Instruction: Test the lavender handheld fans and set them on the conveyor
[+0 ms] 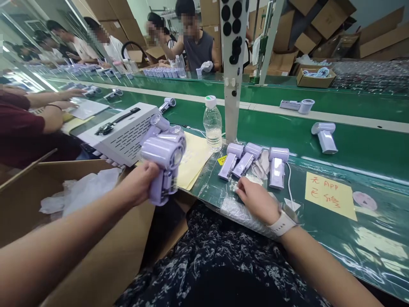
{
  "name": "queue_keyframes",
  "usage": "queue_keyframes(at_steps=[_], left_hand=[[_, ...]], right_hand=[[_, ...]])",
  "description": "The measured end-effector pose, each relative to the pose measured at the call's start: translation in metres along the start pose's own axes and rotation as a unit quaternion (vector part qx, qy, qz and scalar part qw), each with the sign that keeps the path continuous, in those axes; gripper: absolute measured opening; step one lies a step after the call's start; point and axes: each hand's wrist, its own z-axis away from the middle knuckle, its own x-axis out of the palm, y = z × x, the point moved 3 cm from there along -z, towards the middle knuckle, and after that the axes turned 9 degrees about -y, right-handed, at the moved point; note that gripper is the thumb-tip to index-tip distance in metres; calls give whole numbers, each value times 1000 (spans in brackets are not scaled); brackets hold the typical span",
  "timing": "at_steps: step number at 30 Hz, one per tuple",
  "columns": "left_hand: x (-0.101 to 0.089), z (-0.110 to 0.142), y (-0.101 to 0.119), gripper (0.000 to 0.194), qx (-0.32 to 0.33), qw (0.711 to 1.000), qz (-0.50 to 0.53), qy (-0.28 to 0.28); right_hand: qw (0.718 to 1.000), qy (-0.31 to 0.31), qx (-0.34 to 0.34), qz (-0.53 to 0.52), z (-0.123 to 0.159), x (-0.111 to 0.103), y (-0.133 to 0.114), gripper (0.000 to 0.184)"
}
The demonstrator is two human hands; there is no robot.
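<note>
My left hand (140,181) is closed round the handles of a bunch of lilac handheld fans (164,157), held up over the table's near edge. My right hand (257,200), with a white watch on the wrist, rests on the green table with fingers curled over a small pale piece I cannot make out. Just beyond its fingers lie three more lilac fans (244,161) side by side, next to some pale wrappers (262,164).
A water bottle (212,125) and a white post (232,68) stand behind the fans. Yellow paper (193,160), a white perforated box (123,132) and an open carton (64,196) are at left. A yellow note (330,195) lies right. Other people work along the green conveyor (351,140).
</note>
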Motion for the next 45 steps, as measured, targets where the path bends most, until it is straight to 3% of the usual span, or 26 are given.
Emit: queue_keyframes(at_steps=[3,5,8,11,17,22,28,30,32,36,40,45], left_hand=[[56,-13,0,88,40,994,96,-15],[92,-22,-1,81,72,970,232,-22],[136,-34,-3,75,63,916,395,-16],[166,-44,-4,77,59,884,462,-29],[205,-59,-1,76,84,875,462,-119],[209,-62,0,74,94,860,480,-149],[195,-59,-8,77,138,900,401,-103],[190,-57,-12,77,140,908,386,-79],[188,-55,-14,77,130,908,390,-75],[184,-50,-11,75,118,888,439,-74],[180,-48,-4,74,82,855,506,-79],[179,-45,-3,75,69,852,511,-93]], right_hand=[[989,-64,-45,-123,24,-5,-13,9],[969,-83,-64,-224,39,-7,-20,16],[954,-54,-56,-291,54,-9,-21,21],[949,4,-61,-310,59,-11,-19,23],[931,106,-111,-330,64,-24,-9,30],[937,62,-118,-324,64,-22,-1,35],[869,67,-98,-481,50,5,-6,37],[864,57,-97,-491,45,11,-7,37],[882,57,-119,-453,42,10,-8,37],[939,80,-189,-275,47,-1,-14,28],[935,106,-253,-226,54,-5,-20,26],[943,123,-168,-258,54,-3,-13,29]])
